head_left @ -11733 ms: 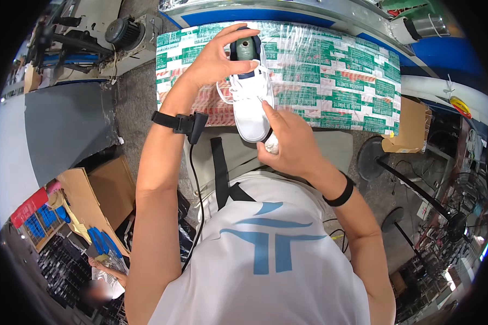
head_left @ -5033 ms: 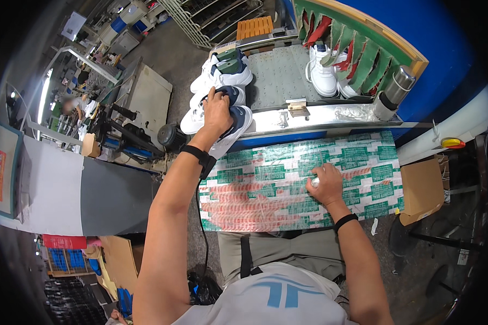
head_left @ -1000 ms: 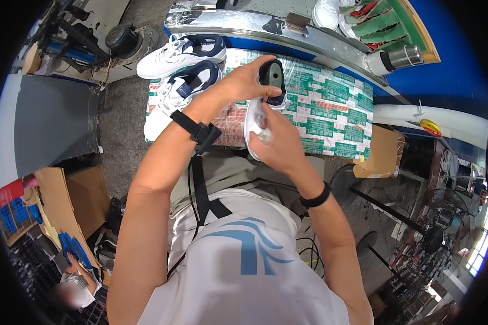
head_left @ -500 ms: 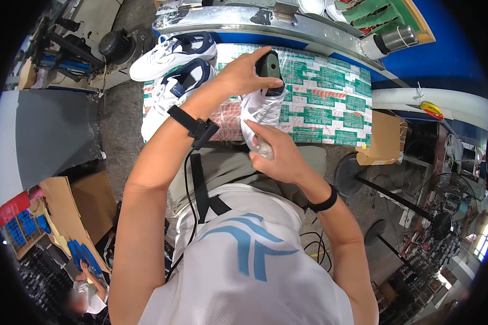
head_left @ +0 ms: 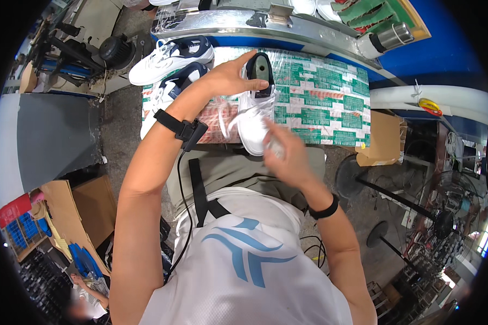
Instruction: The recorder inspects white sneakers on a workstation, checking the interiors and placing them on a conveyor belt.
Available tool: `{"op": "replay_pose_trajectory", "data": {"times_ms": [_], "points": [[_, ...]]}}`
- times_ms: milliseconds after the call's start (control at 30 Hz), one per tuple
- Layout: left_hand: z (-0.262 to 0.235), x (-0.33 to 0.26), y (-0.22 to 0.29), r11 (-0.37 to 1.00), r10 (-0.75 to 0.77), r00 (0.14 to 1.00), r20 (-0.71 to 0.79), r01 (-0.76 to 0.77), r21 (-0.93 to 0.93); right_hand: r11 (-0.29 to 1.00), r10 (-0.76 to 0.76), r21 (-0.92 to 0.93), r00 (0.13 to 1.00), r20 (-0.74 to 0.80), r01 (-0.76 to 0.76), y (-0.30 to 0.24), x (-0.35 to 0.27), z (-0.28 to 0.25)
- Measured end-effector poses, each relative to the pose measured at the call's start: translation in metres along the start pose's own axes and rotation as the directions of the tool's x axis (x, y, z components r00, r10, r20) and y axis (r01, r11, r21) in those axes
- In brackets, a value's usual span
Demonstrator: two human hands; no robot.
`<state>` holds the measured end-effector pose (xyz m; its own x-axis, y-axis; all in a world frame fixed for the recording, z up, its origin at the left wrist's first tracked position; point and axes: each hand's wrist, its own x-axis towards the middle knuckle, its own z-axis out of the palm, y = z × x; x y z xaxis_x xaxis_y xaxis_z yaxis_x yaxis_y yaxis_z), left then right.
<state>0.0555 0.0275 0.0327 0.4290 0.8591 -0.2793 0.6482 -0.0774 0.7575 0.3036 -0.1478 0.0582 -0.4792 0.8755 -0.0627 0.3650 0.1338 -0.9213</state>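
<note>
A white sneaker [head_left: 252,129] with a dark navy collar stands on a box wrapped in clear film, its toe towards me. Inside its opening sits a dark green shoe last [head_left: 262,69] with a round hole on top. My left hand [head_left: 226,80] holds the sneaker by the heel end, thumb across the collar and fingers round the far side. Blurred by motion, my right hand [head_left: 291,160] is beside the toe, closed round a small whitish piece [head_left: 277,148] whose kind I cannot make out. Two more white-and-navy sneakers, one farther [head_left: 156,64] and one nearer [head_left: 171,89], lie left; my left arm partly covers the nearer one.
The wrapped box [head_left: 325,108] bears green and white printed tape. Behind it runs a metal rail [head_left: 309,33]. An opened cardboard box [head_left: 384,138] and a black round-based stand [head_left: 352,176] are at right, a grey panel [head_left: 57,138] at left. Another person [head_left: 89,298] is at lower left.
The sneaker has shifted slightly left with my left hand, and its toe now shows. My right hand has come off the sneaker's front and sits a little lower and farther right.
</note>
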Motion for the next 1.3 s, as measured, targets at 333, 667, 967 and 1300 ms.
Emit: {"op": "replay_pose_trajectory", "data": {"times_ms": [333,667,967,1300], "points": [[0.038,0.017,0.006,0.994,0.088,0.972,-0.216,-0.101,-0.049,0.928,-0.153,-0.370,0.951,-0.268,0.045,0.023,0.028,-0.010],[0.033,0.006,0.005,0.973,0.117,0.968,-0.221,-0.156,-0.169,0.827,0.079,-0.562,0.989,0.127,0.006,-0.070,0.016,-0.061],[0.048,-0.003,0.009,0.959,0.209,0.933,-0.294,-0.254,-0.123,0.649,-0.026,-0.761,1.000,-0.015,0.006,-0.002,0.029,-0.036],[0.041,-0.024,0.005,0.983,0.031,0.916,-0.399,-0.099,-0.152,0.714,0.108,-0.686,0.990,-0.092,-0.142,-0.033,-0.042,-0.067]]}}
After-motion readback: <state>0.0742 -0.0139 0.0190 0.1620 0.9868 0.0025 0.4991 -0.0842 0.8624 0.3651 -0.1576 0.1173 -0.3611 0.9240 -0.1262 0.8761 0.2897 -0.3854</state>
